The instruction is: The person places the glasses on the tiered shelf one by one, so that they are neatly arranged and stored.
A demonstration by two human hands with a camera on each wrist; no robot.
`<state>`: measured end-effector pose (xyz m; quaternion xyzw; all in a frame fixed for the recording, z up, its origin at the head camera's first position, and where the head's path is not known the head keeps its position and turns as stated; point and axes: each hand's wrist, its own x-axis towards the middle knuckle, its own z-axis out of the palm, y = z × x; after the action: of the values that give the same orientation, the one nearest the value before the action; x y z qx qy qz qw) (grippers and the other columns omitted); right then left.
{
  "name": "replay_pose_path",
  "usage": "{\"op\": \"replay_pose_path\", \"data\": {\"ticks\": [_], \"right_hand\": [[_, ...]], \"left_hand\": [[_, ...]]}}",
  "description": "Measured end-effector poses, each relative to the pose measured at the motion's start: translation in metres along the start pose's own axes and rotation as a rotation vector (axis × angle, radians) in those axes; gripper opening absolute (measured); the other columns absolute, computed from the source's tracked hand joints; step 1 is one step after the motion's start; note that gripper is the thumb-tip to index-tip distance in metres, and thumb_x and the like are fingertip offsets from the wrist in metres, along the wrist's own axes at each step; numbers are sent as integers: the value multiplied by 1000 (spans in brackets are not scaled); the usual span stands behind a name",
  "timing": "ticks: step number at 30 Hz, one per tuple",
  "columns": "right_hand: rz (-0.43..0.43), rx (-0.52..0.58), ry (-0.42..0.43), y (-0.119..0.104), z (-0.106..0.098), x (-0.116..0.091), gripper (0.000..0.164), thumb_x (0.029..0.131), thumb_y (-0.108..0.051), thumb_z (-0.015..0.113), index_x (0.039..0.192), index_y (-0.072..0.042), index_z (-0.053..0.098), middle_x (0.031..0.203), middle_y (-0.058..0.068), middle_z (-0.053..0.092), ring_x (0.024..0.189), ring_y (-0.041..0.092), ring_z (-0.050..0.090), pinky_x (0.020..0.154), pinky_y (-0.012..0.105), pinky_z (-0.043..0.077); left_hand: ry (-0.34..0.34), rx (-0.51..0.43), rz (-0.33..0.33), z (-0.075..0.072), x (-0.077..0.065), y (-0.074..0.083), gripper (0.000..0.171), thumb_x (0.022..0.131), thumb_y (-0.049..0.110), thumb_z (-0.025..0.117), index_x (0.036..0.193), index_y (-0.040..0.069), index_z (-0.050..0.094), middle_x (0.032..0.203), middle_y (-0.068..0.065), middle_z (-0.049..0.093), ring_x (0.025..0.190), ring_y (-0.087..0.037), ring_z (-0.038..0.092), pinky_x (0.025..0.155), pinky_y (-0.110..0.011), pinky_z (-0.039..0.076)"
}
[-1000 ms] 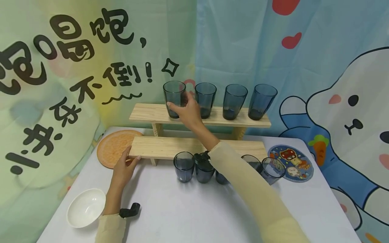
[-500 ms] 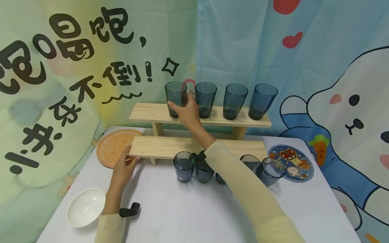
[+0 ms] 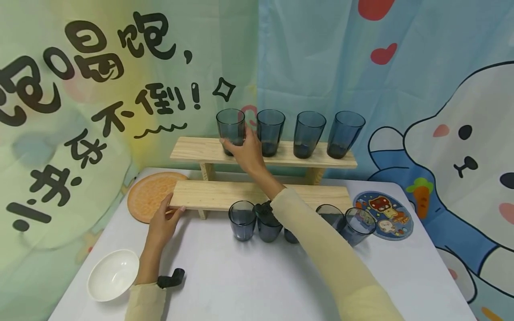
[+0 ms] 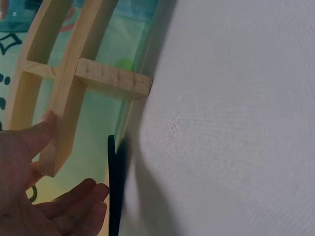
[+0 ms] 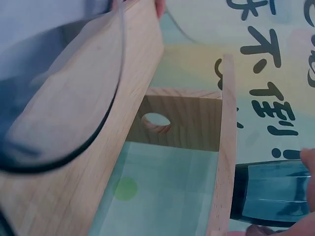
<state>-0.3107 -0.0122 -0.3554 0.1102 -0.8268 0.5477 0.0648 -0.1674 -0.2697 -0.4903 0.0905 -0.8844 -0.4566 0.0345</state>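
Observation:
Four dark blue glasses stand in a row on the upper board of a two-tier wooden shelf [image 3: 317, 161]. My right hand [image 3: 236, 139] grips the leftmost glass [image 3: 230, 125] low on its wall, and the glass stands upright on the board. In the right wrist view that glass [image 5: 269, 196] shows at the lower right with a fingertip [image 5: 308, 158] on it. My left hand [image 3: 170, 208] rests against the left end of the lower board [image 3: 217, 195]. In the left wrist view the thumb [image 4: 45, 127] lies on the board's end [image 4: 59, 147] and the fingers are loose.
Several more blue glasses [image 3: 242, 219] stand or lie on the white table [image 3: 241, 281] in front of the shelf, one tipped [image 3: 359, 225]. A white bowl [image 3: 113, 274] sits front left, an orange plate [image 3: 149, 195] behind it, a printed coaster [image 3: 384, 216] at right.
The right hand's hold on the leftmost glass has shifted only slightly. The left hand has not moved.

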Motion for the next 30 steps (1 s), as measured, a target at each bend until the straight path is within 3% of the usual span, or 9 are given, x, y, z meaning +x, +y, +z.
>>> {"op": "replay_pose_path", "data": {"ticks": [4, 10, 13, 17, 24, 30], "right_hand": [[15, -85, -51, 1, -7, -5, 103, 97, -50, 76, 171, -19, 13, 175, 13, 24, 158, 37, 31, 123, 59, 36], [-71, -189, -163, -2, -29, -26, 110, 95, -45, 80, 171, -24, 4, 175, 16, 20, 159, 39, 28, 123, 62, 35], [-93, -256, -226, -4, -50, -46, 108, 95, -50, 78, 171, -24, 6, 176, 14, 19, 161, 38, 24, 123, 62, 34], [-110, -301, -266, -3, -83, -76, 101, 95, -53, 76, 170, -16, 19, 173, 13, 28, 157, 38, 32, 120, 62, 39], [-162, -293, -141, 21, -142, -129, 90, 92, -44, 83, 164, -14, 37, 162, 11, 47, 147, 34, 48, 116, 58, 45], [-120, -279, 21, 49, -189, -174, 83, 92, -32, 86, 160, -11, 44, 160, 14, 49, 149, 40, 45, 119, 61, 39]], "left_hand": [[-6, 5, -4, 1, 0, 2, 74, 110, 36, 59, 169, 10, 21, 152, -34, 50, 137, -51, 55, 114, -61, 45], [-5, 3, -1, 2, -1, 1, 76, 110, 37, 59, 169, 10, 20, 152, -34, 51, 138, -51, 54, 115, -62, 44], [1, 0, 8, 2, -1, 1, 76, 110, 37, 59, 169, 10, 21, 151, -34, 51, 137, -52, 55, 114, -62, 45], [14, 3, 20, 3, -1, 1, 74, 110, 35, 60, 168, 9, 22, 150, -34, 53, 136, -52, 56, 113, -63, 45], [12, 24, 5, 1, -3, 1, 76, 109, 37, 60, 169, 10, 22, 151, -33, 51, 135, -51, 56, 112, -63, 46], [-14, 14, -1, 2, -4, 4, 76, 110, 36, 58, 169, 10, 19, 153, -35, 49, 137, -52, 55, 114, -62, 44]]}}
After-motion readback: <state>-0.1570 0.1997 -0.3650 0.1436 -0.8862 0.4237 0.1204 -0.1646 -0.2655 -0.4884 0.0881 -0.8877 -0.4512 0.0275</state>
